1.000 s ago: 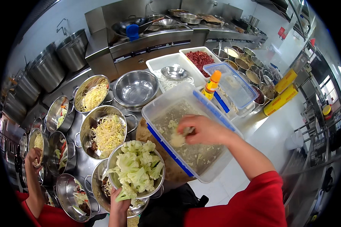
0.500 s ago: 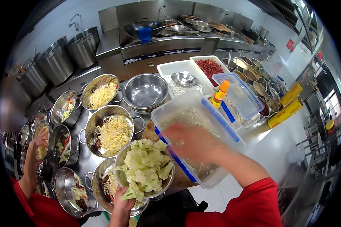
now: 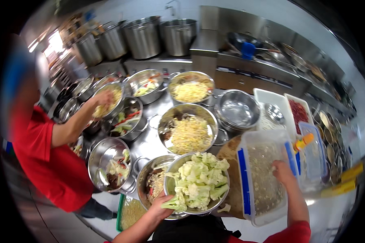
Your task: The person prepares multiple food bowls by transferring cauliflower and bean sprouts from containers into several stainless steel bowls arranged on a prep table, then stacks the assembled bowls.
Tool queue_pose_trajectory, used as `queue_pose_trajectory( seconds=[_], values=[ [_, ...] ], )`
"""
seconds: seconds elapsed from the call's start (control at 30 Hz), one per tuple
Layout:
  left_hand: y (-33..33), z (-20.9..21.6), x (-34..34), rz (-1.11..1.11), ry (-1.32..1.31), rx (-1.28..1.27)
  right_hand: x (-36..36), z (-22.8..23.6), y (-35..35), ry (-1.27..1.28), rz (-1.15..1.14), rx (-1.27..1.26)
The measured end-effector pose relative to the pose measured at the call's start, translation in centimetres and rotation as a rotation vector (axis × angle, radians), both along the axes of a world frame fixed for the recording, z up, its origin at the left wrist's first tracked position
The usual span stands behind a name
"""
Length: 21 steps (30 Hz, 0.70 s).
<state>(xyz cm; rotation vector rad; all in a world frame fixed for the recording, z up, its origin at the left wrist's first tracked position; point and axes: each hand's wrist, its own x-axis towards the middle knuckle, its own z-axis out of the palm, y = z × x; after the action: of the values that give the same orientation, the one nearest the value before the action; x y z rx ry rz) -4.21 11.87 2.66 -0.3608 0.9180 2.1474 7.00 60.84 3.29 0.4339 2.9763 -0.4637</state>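
Head view, left of two side-by-side fisheyes: we look down and forward from the wearer's brow over the steel worktop (image 3: 146,142). Close below us, the bowl (image 3: 173,167), left hand (image 3: 161,206), plastic tub (image 3: 245,178) and right hand (image 3: 283,172). Well off at the top, stockpots (image 3: 142,38) and range (image 3: 251,77), the latter slanting down rightward. Black rim all round; we see straight edges bow toward it.

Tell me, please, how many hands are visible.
3: left hand at the cauliflower bowl, right hand at the clear bin, co-worker's hand at a pot; others may be hidden.
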Motion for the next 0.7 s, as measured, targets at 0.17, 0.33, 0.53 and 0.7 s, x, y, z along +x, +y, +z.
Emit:
queue_pose_trajectory(
  seconds=[0.17,0.33,0.53,0.7],
  values=[
    [-1.0,0.1,1.1,0.084,0.051,-0.092,-4.7,10.7,-9.5,0.243,-0.095,-0.484],
    [-3.1,-0.2,2.4,0.274,0.046,-0.073,-7.6,12.7,-15.6,0.083,0.232,-0.508],
    [-5.6,0.6,3.6,0.365,0.072,-0.132,-9.0,12.1,-18.1,-0.075,0.444,-0.456],
    [-7.1,1.4,4.8,0.468,0.077,-0.143,-6.5,10.0,-21.7,-0.067,0.603,-0.238]
  ],
)
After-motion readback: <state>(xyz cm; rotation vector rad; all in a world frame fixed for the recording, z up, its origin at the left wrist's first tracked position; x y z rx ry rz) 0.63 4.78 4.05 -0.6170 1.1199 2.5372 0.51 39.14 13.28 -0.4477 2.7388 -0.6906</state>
